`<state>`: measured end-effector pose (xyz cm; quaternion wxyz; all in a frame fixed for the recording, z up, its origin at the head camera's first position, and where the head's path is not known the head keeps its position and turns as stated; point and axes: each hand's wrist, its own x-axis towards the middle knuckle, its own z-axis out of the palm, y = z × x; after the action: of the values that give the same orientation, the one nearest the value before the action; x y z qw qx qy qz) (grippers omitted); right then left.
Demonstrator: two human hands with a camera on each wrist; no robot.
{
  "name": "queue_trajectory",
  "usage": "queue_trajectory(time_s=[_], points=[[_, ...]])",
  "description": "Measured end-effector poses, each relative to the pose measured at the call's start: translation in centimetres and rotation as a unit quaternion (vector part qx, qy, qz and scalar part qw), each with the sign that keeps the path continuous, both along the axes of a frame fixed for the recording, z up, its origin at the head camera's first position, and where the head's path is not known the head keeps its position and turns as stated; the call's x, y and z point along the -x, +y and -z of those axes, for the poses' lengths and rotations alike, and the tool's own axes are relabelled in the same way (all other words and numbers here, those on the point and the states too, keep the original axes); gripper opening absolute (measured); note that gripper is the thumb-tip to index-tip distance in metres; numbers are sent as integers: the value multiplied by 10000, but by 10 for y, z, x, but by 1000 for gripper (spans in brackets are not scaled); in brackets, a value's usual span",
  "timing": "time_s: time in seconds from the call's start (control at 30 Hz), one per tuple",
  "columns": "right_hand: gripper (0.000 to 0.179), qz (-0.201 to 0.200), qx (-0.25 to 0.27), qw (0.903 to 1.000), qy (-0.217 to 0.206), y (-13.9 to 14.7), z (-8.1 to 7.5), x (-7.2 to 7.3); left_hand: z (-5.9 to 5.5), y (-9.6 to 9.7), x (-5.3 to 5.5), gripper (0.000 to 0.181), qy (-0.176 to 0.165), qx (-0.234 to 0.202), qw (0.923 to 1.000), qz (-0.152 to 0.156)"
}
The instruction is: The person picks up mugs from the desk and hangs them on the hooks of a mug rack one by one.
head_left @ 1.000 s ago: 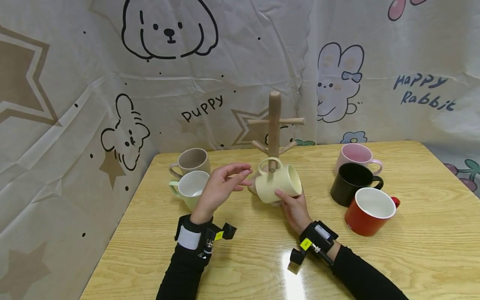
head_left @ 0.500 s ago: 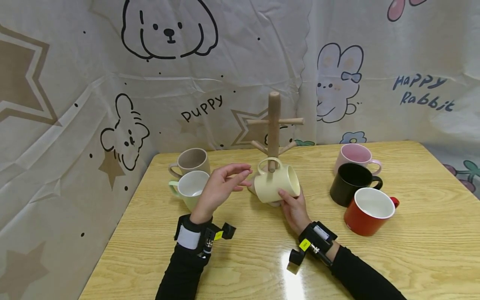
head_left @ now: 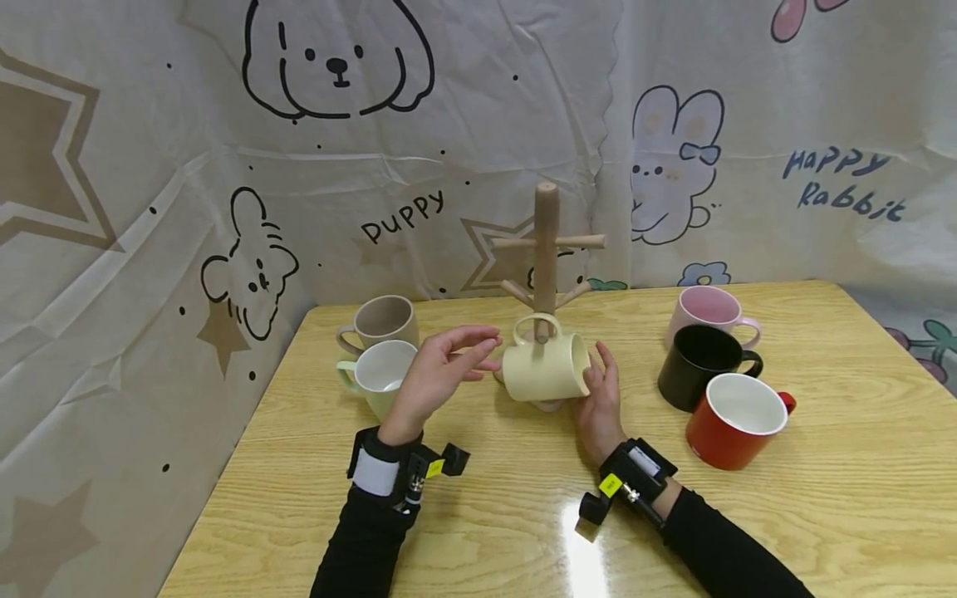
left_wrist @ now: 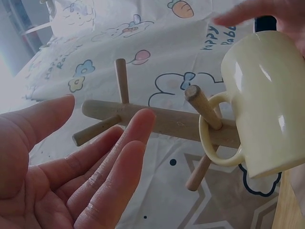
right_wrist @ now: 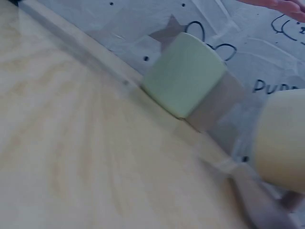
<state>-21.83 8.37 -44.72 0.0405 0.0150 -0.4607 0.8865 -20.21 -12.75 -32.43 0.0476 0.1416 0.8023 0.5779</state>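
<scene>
A pale yellow mug hangs sideways by its handle on a low front peg of the wooden mug tree. In the left wrist view the peg passes through the mug's handle. My right hand is beside the mug's mouth, its fingers extended upward and its thumb close to the rim; whether it touches is unclear. To the left of the mug, my left hand is held in the air with fingers loosely extended and nothing in them. The right wrist view shows the yellow mug blurred at its edge.
At the left stand a grey-brown mug and a light green mug. On the right are a pink mug, a black mug and a red mug. A patterned cloth hangs behind the wooden table.
My right hand has let go of the yellow mug, its thumb coming off the side and its fingers extending. The mug has swung slightly left and down on the peg. My left hand stays put.
</scene>
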Motion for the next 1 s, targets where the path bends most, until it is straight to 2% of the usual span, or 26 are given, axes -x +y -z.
queue_trajectory(time_s=[0.2,0.3,0.5,0.6,0.7,0.77,0.87,0.93,1.0], points=[[65,939,-330,9950,2,22,-23,11,-1,-7,1,35,-9,-98,9999,-68],[62,1151,-575,9917,-65,33,-42,12,-2,-13,1,36,37,-147,9997,-167],[53,780,-1022,9910,-383,51,-77,4,-7,-23,0,36,183,-195,9989,-385],[52,557,-1205,9896,-545,58,-87,2,-8,-26,0,37,200,-109,9986,-476],[54,380,-1610,9843,-616,64,-93,1,-8,-29,-1,37,294,165,9976,-602],[57,319,-1982,9778,-594,68,-95,1,-8,-30,0,37,420,482,9956,-687],[57,307,-2648,9626,-477,74,-96,1,-7,-30,0,35,649,1088,9891,-748],[57,318,-3167,9473,-358,76,-95,1,-6,-30,0,36,835,1596,9811,-711],[56,294,-3639,9307,-219,78,-95,1,-6,-29,-1,37,959,2185,9691,-620]])
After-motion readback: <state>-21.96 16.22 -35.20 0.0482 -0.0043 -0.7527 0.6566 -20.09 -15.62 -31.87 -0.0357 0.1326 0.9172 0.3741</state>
